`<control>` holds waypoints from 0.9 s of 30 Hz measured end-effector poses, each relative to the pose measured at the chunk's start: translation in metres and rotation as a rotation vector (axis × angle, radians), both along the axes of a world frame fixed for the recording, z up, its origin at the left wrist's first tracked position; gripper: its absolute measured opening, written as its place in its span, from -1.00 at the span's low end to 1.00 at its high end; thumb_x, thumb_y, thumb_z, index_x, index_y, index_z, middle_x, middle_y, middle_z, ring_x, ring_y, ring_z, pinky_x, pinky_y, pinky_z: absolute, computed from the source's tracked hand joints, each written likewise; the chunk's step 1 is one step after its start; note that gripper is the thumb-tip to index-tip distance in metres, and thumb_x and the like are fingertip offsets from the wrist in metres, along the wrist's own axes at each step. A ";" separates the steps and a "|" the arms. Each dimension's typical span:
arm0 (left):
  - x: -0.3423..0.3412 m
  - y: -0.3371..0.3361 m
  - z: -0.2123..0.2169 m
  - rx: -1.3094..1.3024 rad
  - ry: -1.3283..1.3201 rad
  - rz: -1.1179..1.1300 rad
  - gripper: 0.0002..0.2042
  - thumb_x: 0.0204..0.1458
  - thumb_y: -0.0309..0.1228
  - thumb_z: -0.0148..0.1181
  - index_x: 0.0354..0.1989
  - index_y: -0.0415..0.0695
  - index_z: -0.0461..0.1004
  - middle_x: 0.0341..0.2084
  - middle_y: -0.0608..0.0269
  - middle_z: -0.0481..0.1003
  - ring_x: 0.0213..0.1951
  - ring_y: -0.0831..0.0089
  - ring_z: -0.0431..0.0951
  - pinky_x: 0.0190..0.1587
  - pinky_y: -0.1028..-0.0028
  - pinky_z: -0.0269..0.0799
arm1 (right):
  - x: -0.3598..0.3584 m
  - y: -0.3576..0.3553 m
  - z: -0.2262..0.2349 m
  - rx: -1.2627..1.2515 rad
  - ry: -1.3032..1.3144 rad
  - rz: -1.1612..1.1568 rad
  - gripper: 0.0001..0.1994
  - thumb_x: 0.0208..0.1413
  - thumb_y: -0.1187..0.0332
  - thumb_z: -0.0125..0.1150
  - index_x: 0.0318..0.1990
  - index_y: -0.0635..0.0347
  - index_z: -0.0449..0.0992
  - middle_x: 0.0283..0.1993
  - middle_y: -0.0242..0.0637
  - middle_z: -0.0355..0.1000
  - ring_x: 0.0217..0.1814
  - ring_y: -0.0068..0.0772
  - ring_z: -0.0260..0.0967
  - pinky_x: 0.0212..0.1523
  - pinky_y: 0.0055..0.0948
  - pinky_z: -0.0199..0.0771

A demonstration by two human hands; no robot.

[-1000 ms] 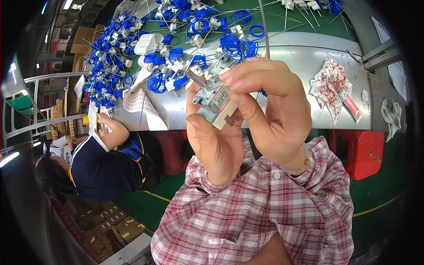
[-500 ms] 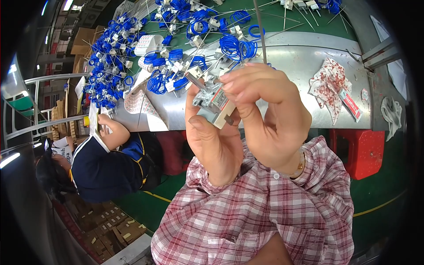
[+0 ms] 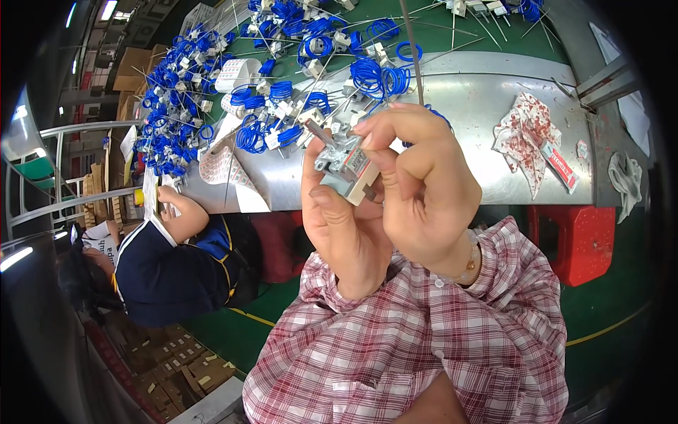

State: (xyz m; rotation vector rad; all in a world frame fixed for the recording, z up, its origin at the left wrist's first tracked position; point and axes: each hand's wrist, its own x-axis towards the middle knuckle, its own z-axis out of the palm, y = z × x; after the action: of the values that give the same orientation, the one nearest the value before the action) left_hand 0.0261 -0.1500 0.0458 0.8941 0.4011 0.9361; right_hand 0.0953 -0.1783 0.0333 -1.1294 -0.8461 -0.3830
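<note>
Over the table's front edge I hold up a small capillary thermostat (image 3: 344, 169) with a pale plastic body, a metal bracket and a short shaft pointing up. A white label with a red stripe (image 3: 358, 157) sits on its side. My left hand (image 3: 346, 237) grips the body from below and the left, thumb in front. My right hand (image 3: 431, 177) is closed at its right side, thumb and forefinger pinched at the label's upper edge. Behind the right hand shows some blue coiled tube (image 3: 439, 113), and a thin metal rod (image 3: 415, 53) rises above it.
Many blue-coiled thermostats (image 3: 173, 106) are heaped at the back and left of the metal table (image 3: 466, 88). A strip of labels (image 3: 229, 173) lies left of my hands. A red-stained cloth (image 3: 526, 138) and a tube (image 3: 559, 168) lie right. A co-worker (image 3: 169, 265) sits at left; a red stool (image 3: 583, 244) stands at right.
My right hand has shifted slightly left and its fingers have curled in more at the label. The left hand and the thermostat have moved a little to the right.
</note>
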 end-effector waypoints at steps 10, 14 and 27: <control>0.001 0.002 -0.004 0.021 0.031 -0.029 -0.44 0.16 -0.13 -0.07 0.20 -0.26 0.01 -0.13 0.05 0.40 -0.17 0.40 0.46 -0.11 0.43 0.40 | -0.003 -0.003 0.003 -0.091 -0.024 -0.080 -0.74 -0.16 0.73 0.09 -0.55 0.21 0.14 -0.32 -0.11 0.32 -0.23 -0.11 0.42 -0.08 -0.13 0.36; 0.004 0.006 0.002 0.054 0.005 -0.042 -0.45 0.17 -0.13 -0.10 0.20 -0.26 0.01 -0.14 0.08 0.40 -0.15 0.43 0.45 -0.10 0.44 0.39 | -0.006 0.002 0.003 -0.051 -0.102 -0.085 -0.76 -0.11 0.71 0.10 -0.52 0.20 0.17 -0.30 -0.11 0.35 -0.16 -0.08 0.43 -0.06 -0.09 0.35; 0.002 0.004 -0.007 0.018 -0.150 -0.086 -0.41 0.15 -0.16 -0.07 0.21 -0.32 -0.02 -0.02 -0.09 0.32 -0.03 0.25 0.42 -0.03 0.31 0.39 | 0.000 -0.007 0.011 0.069 0.102 0.060 -0.79 -0.05 0.71 0.08 -0.44 0.20 0.21 -0.28 -0.09 0.36 -0.16 -0.18 0.34 -0.14 -0.33 0.34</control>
State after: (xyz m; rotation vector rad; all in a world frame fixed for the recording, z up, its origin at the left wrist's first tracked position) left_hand 0.0283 -0.1458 0.0391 0.8450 0.2239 0.9221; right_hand 0.0950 -0.1849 0.0443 -1.0484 -0.7703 -0.3004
